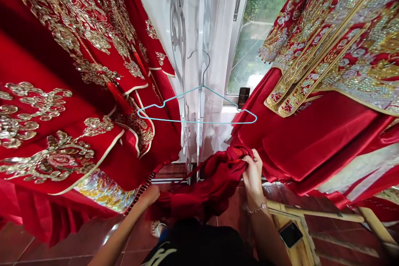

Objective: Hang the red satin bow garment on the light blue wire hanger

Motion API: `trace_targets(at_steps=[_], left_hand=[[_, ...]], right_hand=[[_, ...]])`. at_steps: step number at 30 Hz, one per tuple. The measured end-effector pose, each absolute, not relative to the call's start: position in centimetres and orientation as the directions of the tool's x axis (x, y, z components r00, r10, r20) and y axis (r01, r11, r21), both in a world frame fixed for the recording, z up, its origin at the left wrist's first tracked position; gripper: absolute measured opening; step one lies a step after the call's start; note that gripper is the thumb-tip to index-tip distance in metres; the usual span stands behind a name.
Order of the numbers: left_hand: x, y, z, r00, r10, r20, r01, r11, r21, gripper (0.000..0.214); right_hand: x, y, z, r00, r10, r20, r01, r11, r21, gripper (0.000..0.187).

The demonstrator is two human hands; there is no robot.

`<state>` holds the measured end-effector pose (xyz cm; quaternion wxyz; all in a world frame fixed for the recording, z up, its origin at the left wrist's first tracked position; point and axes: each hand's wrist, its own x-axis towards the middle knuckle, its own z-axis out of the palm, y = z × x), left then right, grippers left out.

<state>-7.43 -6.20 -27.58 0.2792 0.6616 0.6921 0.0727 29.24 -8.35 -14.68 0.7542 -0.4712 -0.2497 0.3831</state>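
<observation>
Between my two hands a bunched dark red garment (215, 183) hangs in front of my body. My right hand (253, 170) grips its gathered upper end, thumb and fingers pressed together on the cloth. My left hand (151, 195) is closed at the garment's left end; its fingers are mostly hidden, but the cloth runs from it. Above the garment hangs a light blue wire hanger (199, 121) with its hook turned up and no clothing on it. What the hook rests on cannot be made out.
Embroidered red gowns hang on the left (102, 149) and right (305, 133). White scrolled metalwork (177, 29) rises ahead, beside a window (258, 20). A phone (244, 97) stands on the sill. Another phone (290, 234) lies on a wooden chair (302, 253) at lower right.
</observation>
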Motion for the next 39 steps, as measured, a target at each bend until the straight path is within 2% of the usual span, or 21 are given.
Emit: trace_targets(at_steps=[2,4,10,13,20,23,26,29,33,36,39], left_hand=[[-6.7,-6.8,-28.6,-0.051,0.953,-0.299,0.86,0.194,0.473,0.017],[-5.6,-7.3,-29.2,-0.101,0.955,-0.279,0.817,0.24,0.525,0.014],[-1.6,-7.1,-28.9,-0.106,0.976,-0.192,0.588,0.217,0.779,0.009],[-1.6,-5.8,-27.6,-0.162,0.974,-0.157,0.46,0.215,0.862,0.009],[-5.2,-5.3,-23.4,-0.187,0.978,-0.091,0.33,0.15,0.932,0.009],[-5.4,-5.9,-22.8,-0.21,0.969,-0.127,0.218,0.173,0.96,0.007],[-5.7,-6.5,-22.9,-0.233,0.95,-0.207,0.049,0.224,0.973,0.015],[-6.3,-7.3,-23.4,-0.182,0.926,-0.33,-0.09,0.319,0.944,0.019],[-4.9,-8.6,-23.6,-0.069,0.882,-0.466,-0.195,0.446,0.874,0.024],[-0.9,-9.6,-22.7,0.008,0.914,-0.405,-0.304,0.388,0.87,0.04],[4.5,-10.2,-21.3,0.144,0.97,-0.198,-0.253,0.229,0.94,0.044]], right_hand=[[28.9,-9.0,-14.5,0.593,0.805,0.029,-0.324,0.271,-0.907,0.021],[28.5,-9.4,-14.3,0.596,0.802,0.032,-0.326,0.278,-0.903,0.02],[26.8,-9.9,-14.3,0.561,0.826,0.046,-0.316,0.265,-0.911,0.02],[26.2,-10.0,-14.4,0.551,0.833,0.06,-0.307,0.269,-0.913,0.02],[25.6,-10.6,-14.5,0.576,0.813,0.09,-0.242,0.274,-0.931,0.019],[25.4,-10.7,-14.5,0.599,0.797,0.082,-0.225,0.266,-0.937,0.016],[25.5,-10.9,-14.6,0.624,0.777,0.086,-0.202,0.266,-0.943,0.016],[25.7,-11.1,-14.7,0.629,0.771,0.095,-0.193,0.273,-0.943,0.016],[25.3,-11.1,-14.7,0.628,0.776,0.058,-0.239,0.264,-0.934,0.017],[24.1,-11.2,-14.6,0.589,0.808,0.021,-0.291,0.236,-0.927,0.019],[22.2,-11.7,-14.4,0.52,0.854,-0.015,-0.367,0.208,-0.907,0.02]])
